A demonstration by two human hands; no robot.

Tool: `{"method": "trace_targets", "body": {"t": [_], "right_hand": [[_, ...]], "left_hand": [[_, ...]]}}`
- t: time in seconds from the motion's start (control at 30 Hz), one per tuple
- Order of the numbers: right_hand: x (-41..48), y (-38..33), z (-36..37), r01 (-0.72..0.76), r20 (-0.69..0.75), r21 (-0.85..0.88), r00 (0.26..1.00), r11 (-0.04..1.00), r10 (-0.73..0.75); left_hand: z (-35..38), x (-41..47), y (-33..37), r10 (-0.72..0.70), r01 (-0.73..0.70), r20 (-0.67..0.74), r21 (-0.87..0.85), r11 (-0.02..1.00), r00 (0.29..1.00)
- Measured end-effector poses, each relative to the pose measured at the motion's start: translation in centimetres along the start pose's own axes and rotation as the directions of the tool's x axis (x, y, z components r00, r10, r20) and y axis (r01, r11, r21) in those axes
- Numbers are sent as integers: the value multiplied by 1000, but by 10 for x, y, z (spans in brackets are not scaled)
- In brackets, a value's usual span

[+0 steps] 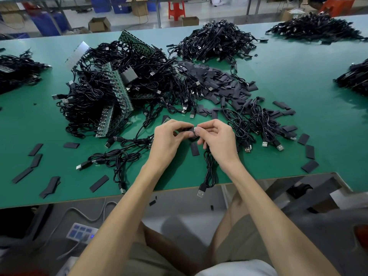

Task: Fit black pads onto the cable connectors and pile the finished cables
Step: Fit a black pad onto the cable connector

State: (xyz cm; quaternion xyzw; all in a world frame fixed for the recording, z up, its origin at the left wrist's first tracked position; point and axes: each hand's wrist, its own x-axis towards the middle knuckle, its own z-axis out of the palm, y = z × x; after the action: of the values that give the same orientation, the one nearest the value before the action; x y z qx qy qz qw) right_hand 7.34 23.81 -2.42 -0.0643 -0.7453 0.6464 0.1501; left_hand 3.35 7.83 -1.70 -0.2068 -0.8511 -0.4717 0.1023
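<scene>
Above the green table, near its front edge, my left hand pinches a black pad. My right hand pinches the connector end of a black cable against that pad; the two hands meet fingertip to fingertip. The cable hangs down from my right hand, and its USB plug dangles past the table edge. A heap of loose black pads lies behind the hands. To the left sits a big tangle of cables with green circuit strips.
More cable piles lie at the far middle, far right, right edge and left edge. Single pads are scattered along the front left and right. A small cable bunch lies right of my hands.
</scene>
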Motion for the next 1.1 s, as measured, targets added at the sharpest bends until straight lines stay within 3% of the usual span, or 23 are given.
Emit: {"method": "trace_targets", "body": {"t": [0.37, 0.67, 0.9, 1.1], "right_hand": [[0, 1, -1, 14, 28, -23, 1000, 1000, -14], [3, 5, 0, 19, 80, -61, 997, 998, -14], [2, 4, 1, -20, 71, -13, 997, 1000, 21], [3, 3, 1, -12, 64, 5, 998, 1000, 11]], "left_hand": [[1, -1, -1, 45, -45, 24, 1, 999, 999], [2, 0, -2, -11, 11, -1, 45, 999, 1000], [1, -1, -2, 50, -52, 48, 48, 998, 998], [2, -1, -3, 4, -4, 13, 11, 1000, 1000]]}}
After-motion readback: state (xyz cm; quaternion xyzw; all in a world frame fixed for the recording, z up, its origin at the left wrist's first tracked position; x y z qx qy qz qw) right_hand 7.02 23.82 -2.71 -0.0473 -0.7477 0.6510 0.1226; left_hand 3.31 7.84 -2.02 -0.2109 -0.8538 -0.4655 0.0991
